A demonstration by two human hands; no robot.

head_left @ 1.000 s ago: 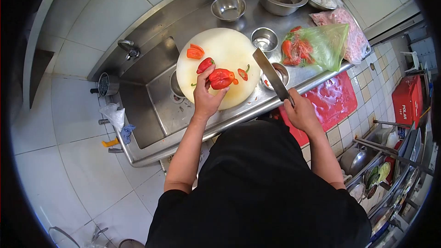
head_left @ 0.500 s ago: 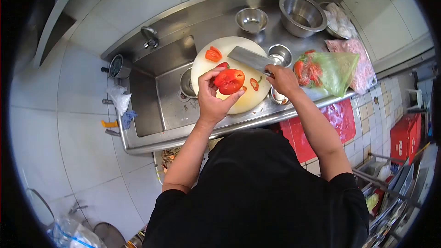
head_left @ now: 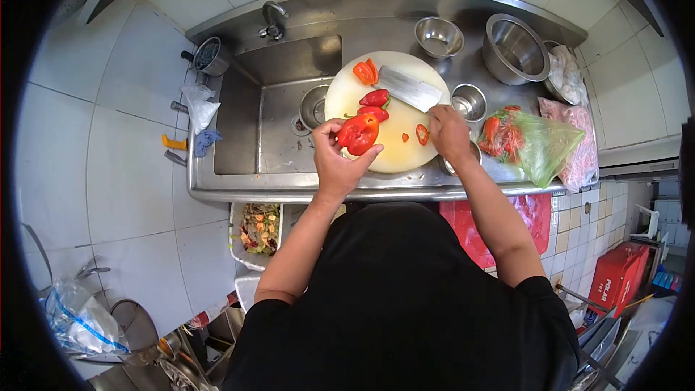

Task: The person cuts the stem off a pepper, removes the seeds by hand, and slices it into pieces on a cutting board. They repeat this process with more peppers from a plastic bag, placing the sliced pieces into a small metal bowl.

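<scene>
The cleaver's handle is hidden inside the right hand [head_left: 449, 132]. A small steel bowl [head_left: 463, 163] lies mostly under that wrist. The green bag [head_left: 536, 141] blurs its contents, perhaps more peppers.

Cleaver [head_left: 410, 88]: swung from counter edge to flat above the cutting board [head_left: 391, 152]. Red pepper [head_left: 359, 133]: lifted off board in left hand [head_left: 339, 161].

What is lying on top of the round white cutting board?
On the cutting board lie red pepper pieces, an orange piece, a small slice and the cleaver blade. The left hand covers its near edge.
</scene>
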